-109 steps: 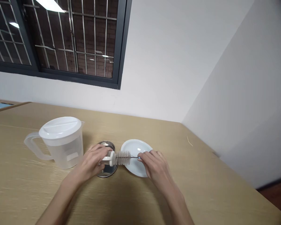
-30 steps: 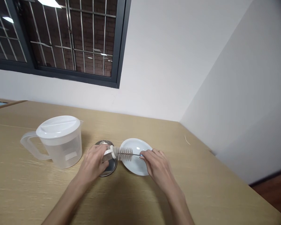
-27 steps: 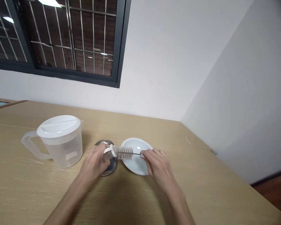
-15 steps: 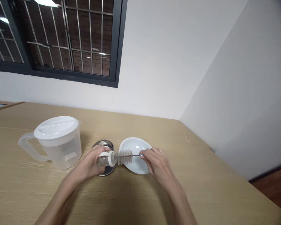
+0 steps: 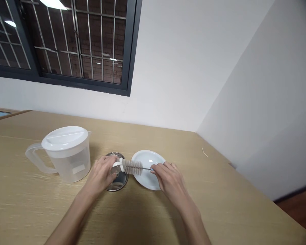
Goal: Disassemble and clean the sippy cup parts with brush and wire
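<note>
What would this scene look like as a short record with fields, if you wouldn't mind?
Left hand: grips a small clear container with a white rim
Right hand: holds a brush with pale round bristles and a thin metal stem, by its stem end
Brush position: bristles at the container's mouth; depth inside unclear
Below them: shallow shiny metal dish, glossy white rounded plate
Left side: translucent plastic pitcher, white lid on
Surface: light wood-grain table
</note>
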### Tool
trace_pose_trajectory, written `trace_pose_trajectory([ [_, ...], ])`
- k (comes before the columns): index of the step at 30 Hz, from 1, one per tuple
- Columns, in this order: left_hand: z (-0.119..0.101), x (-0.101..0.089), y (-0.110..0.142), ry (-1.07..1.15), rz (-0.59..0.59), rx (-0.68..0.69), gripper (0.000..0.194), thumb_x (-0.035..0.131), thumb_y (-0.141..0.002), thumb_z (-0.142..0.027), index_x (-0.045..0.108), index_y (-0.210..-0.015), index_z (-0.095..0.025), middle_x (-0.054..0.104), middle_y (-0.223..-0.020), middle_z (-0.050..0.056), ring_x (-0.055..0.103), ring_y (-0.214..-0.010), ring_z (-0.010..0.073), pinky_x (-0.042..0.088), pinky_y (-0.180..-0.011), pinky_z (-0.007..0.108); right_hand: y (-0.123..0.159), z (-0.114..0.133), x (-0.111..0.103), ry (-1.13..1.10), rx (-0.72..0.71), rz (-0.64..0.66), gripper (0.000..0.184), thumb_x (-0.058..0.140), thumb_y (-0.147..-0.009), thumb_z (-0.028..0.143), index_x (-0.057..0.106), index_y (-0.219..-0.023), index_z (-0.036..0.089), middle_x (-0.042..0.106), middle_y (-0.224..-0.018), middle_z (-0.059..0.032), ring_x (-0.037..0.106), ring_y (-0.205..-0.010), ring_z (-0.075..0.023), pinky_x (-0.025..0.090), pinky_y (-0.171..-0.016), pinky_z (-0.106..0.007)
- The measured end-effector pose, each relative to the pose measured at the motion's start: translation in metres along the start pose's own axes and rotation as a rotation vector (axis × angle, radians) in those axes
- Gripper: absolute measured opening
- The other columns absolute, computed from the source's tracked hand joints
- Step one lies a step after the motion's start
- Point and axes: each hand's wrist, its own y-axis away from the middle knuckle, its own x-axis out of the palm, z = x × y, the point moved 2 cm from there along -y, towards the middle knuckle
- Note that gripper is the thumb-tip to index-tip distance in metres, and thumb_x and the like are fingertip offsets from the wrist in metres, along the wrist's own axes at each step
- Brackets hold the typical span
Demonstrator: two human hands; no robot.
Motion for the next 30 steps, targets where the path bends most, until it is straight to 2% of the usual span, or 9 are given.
trace_pose_trajectory([
  [7,-0.001,-0.011,0.002,0.111,0.118,0.115,0.052,0.055,-0.073,-0.005,0.059,-0.119,-0.028,0.064,-0.124,0.004,0.055,-0.118,0.025,0.044,-0.099,0.036,0.002,-0.005,-0.007,-0.05,0.013,0.055,0.024,0.041,-0.101,0.016,0.062,-0.09,0.021,0.063,-0.073,-0.0017,0.048,-0.069,-0.0169,0.027,-0.066,-0.03],
  [13,-0.003,-0.012,0.0,0.178,0.076,0.021,0.05,0.06,-0.071,-0.008,0.059,-0.117,-0.027,0.067,-0.114,0.001,0.063,-0.104,0.0221,0.048,-0.09,0.03,0.001,-0.005,-0.012,-0.092,0.045,0.041,0.024,0.041,-0.102,0.018,0.064,-0.093,0.021,0.063,-0.072,-0.0017,0.048,-0.07,-0.0168,0.027,-0.066,-0.03],
  [16,-0.005,-0.006,-0.002,0.145,0.053,-0.018,0.049,0.058,-0.071,-0.008,0.059,-0.116,-0.027,0.067,-0.114,0.001,0.061,-0.106,0.0234,0.047,-0.091,0.033,0.002,-0.006,-0.009,-0.076,0.051,0.051,0.023,0.042,-0.102,0.018,0.063,-0.093,0.021,0.063,-0.072,-0.0018,0.047,-0.07,-0.0173,0.027,-0.067,-0.03],
  [21,-0.001,0.003,-0.002,0.045,0.058,-0.005,0.047,0.056,-0.072,-0.007,0.06,-0.116,-0.025,0.067,-0.118,0.005,0.057,-0.112,0.0274,0.043,-0.098,0.041,0.003,-0.005,-0.004,-0.024,0.017,0.04,0.022,0.044,-0.101,0.018,0.062,-0.09,0.021,0.063,-0.072,-0.0014,0.046,-0.069,-0.0173,0.026,-0.066,-0.03],
  [24,0.002,0.002,0.0,0.043,0.067,0.033,0.052,0.056,-0.072,-0.006,0.058,-0.12,-0.026,0.065,-0.12,0.005,0.056,-0.114,0.0269,0.043,-0.099,0.04,0.002,-0.004,-0.006,-0.025,0.014,0.052,0.023,0.044,-0.101,0.017,0.061,-0.087,0.021,0.062,-0.072,-0.0013,0.046,-0.069,-0.0171,0.026,-0.065,-0.03],
  [30,-0.001,-0.007,0.002,0.063,0.138,0.214,0.055,0.051,-0.075,-0.002,0.055,-0.124,-0.028,0.064,-0.123,0.004,0.051,-0.121,0.0243,0.04,-0.104,0.038,0.002,-0.008,-0.012,-0.077,0.053,0.085,0.021,0.045,-0.101,0.019,0.062,-0.089,0.022,0.063,-0.072,-0.0005,0.049,-0.07,-0.017,0.028,-0.066,-0.029],
])
